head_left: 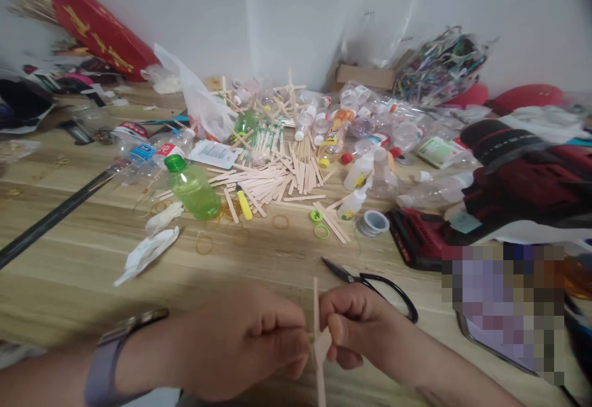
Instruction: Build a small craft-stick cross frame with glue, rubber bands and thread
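Head view: both hands low at front of the counter (263,256). Right hand (365,327) pinches wooden sticks (316,308) between thumb and fingers; one stands lengthwise, a second piece sits against it under the thumb. Left hand (250,342) curled narrow, fingertips right beside those sticks; can't tell if it grips anything, contact spot blurred. Watch (104,357) on left wrist.

Black scissors (354,279) just beyond right hand. Further back, a pile of loose sticks (263,185), fanned out. Yellow-handled tool (243,203) at the pile's near edge, green bottle (197,194) left of it, upright but leaning in view. Crumpled white tissue (148,253) nearer, left. Right of pile: small white bottle (353,203), then grey spool (372,223). Red-black power tool (522,185) far right. Clear plastic bottles (361,126) cluttered behind.
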`<state>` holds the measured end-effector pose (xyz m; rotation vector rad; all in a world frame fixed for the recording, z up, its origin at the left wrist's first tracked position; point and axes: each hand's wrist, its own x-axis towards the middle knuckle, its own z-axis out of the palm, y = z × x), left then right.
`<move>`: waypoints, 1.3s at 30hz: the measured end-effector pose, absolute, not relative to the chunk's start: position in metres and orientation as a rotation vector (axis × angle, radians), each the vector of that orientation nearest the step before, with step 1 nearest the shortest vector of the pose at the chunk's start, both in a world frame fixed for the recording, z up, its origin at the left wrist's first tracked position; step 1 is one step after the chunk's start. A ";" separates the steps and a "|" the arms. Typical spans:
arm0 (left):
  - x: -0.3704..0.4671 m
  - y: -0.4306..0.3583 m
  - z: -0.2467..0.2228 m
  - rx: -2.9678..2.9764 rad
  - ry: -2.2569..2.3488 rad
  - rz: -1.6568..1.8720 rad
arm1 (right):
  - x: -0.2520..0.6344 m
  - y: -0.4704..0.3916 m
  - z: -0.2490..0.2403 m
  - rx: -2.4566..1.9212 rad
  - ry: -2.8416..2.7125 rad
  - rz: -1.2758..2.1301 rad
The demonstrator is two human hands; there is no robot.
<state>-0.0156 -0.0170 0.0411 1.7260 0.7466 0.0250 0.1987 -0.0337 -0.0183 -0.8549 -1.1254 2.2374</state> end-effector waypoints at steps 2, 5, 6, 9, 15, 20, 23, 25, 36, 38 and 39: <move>-0.014 -0.014 0.037 1.682 0.764 0.034 | 0.197 -0.032 -0.021 -0.847 -1.048 2.259; -0.013 -0.015 0.029 2.022 0.849 0.150 | 0.181 -0.047 -0.028 -0.891 -0.888 2.226; -0.013 -0.016 0.027 2.187 0.901 0.141 | 0.175 -0.055 -0.030 -0.922 -0.819 2.183; -0.013 -0.021 0.024 2.576 0.996 -0.038 | 0.159 -0.077 -0.033 -0.948 -0.619 2.117; -0.017 -0.026 0.029 2.284 0.912 0.112 | 0.175 -0.061 -0.036 -0.748 -0.926 2.173; -0.014 -0.021 0.032 1.712 0.801 0.054 | 0.193 -0.033 -0.039 -0.726 -0.965 2.215; -0.013 -0.019 0.028 1.878 0.863 0.131 | 0.180 -0.043 -0.040 -0.772 -0.841 2.173; -0.013 -0.020 0.023 2.161 0.980 0.145 | 0.166 -0.058 -0.040 -0.845 -0.698 2.117; -0.025 -0.028 0.024 2.079 0.848 0.132 | 0.170 -0.072 -0.038 -0.728 -0.825 2.185; -0.028 -0.027 0.027 1.767 0.752 0.095 | 0.173 -0.072 -0.043 -0.705 -0.845 2.206; -0.029 -0.027 0.027 1.628 0.730 0.088 | 0.172 -0.073 -0.045 -0.685 -0.828 2.218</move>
